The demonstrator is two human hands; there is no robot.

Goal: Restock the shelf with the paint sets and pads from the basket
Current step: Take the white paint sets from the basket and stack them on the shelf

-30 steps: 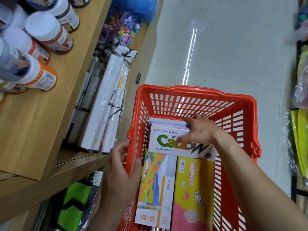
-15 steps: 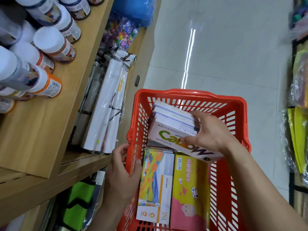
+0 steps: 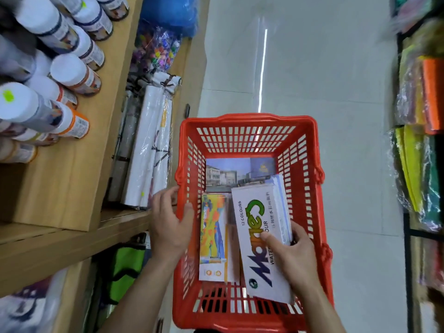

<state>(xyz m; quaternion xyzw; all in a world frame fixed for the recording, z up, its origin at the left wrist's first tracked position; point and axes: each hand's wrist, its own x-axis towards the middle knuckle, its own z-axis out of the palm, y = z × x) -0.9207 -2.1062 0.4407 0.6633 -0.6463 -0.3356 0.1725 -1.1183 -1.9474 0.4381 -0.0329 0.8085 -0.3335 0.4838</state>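
A red plastic basket (image 3: 247,122) stands on the floor beside the wooden shelf (image 3: 72,169). My right hand (image 3: 292,258) grips a stack of white "Marie's 12 colours" paint set boxes (image 3: 259,236), lifted above the basket's right half. My left hand (image 3: 169,222) holds the basket's left rim, thumb inside. Still in the basket lie a colourful paint set box (image 3: 212,239) and a pad with a street photo cover (image 3: 230,173). The yellow pad is hidden under the lifted boxes.
Paint bottles (image 3: 72,73) with white caps crowd the upper shelf. Wrapped white paper rolls (image 3: 149,150) and a bag of coloured beads (image 3: 157,48) lie on the lower shelf. A green bag (image 3: 125,267) sits below. Wrapped coloured goods (image 3: 420,145) fill the right rack. Tiled floor lies beyond.
My right hand has lifted the white paint set boxes from the basket's far end, turned them lengthwise and drawn them toward me. A photo-cover pad underneath is now exposed. The left hand stays on the rim.
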